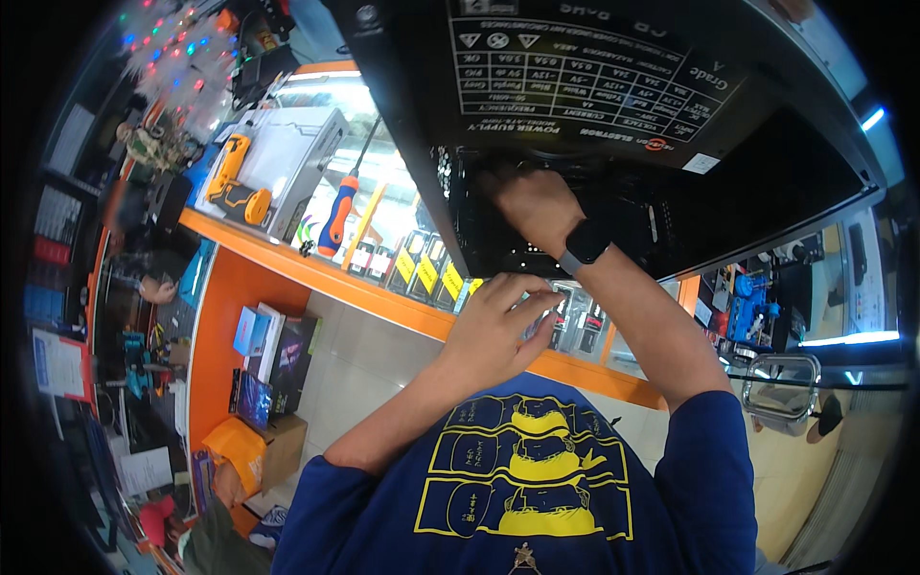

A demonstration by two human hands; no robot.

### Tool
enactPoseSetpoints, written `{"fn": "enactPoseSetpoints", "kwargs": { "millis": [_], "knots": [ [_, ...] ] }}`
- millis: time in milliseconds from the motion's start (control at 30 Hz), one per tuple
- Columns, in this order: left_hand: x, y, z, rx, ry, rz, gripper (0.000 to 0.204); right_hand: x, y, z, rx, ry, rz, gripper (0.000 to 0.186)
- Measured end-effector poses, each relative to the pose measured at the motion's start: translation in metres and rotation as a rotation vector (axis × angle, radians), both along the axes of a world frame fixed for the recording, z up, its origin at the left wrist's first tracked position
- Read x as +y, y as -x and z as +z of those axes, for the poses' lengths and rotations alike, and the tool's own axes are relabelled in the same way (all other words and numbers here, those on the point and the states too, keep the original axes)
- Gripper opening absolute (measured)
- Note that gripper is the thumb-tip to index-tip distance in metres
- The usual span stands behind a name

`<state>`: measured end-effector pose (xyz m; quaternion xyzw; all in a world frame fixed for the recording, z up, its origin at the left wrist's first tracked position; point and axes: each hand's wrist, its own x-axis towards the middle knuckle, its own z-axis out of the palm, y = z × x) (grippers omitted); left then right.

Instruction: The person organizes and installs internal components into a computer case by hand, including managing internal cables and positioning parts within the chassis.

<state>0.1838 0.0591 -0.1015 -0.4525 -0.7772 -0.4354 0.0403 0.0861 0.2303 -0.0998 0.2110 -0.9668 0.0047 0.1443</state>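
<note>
A black computer case (pixel 709 230) stands open in front of me, tilted in the view. A black power supply (pixel 585 72) with a printed label sits in its upper part. My right hand (pixel 537 203), with a watch (pixel 585 244) on the wrist, reaches inside the case below the power supply. Its fingertips are lost in the dark interior, so what they touch cannot be made out. Just outside the case's lower edge, my left hand (pixel 503 321) hovers with bent fingers, a gap showing between thumb and fingers. Nothing can be seen in it.
The case is over a glass counter with an orange edge (pixel 326 283). Left of it lie an orange and blue screwdriver (pixel 340 216) and a yellow power tool (pixel 233 187) beside a grey box (pixel 307 163). Small packages (pixel 426 268) show through the glass. A metal-framed chair (pixel 781 388) stands right.
</note>
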Motion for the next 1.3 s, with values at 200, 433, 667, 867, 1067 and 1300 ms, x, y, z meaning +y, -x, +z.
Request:
{"fn": "enactPoseSetpoints", "kwargs": {
  "millis": [200,433,667,867,1067,1300],
  "knots": [
    [0.004,-0.008,0.0,0.008,0.005,0.18,0.031,0.003,-0.013,-0.015,0.077,0.154,0.056,0.047],
    [0.014,-0.002,0.004,0.032,-0.002,0.299,0.034,0.011,-0.023,-0.008,0.064,0.165,0.122,0.047],
    [0.01,-0.019,0.02,0.019,-0.091,0.21,0.027,-0.01,-0.024,-0.01,-0.021,0.424,0.054,0.041],
    [0.008,-0.021,0.023,-0.008,-0.097,0.185,0.022,-0.011,-0.016,-0.012,-0.046,0.402,-0.007,0.038],
    [-0.001,-0.02,0.017,-0.025,-0.102,0.209,0.022,0.001,-0.01,-0.017,-0.027,0.486,0.129,0.029],
    [-0.006,-0.019,0.018,-0.029,-0.101,0.206,0.021,0.004,-0.01,-0.014,-0.049,0.539,0.134,0.029]
  ]
}}
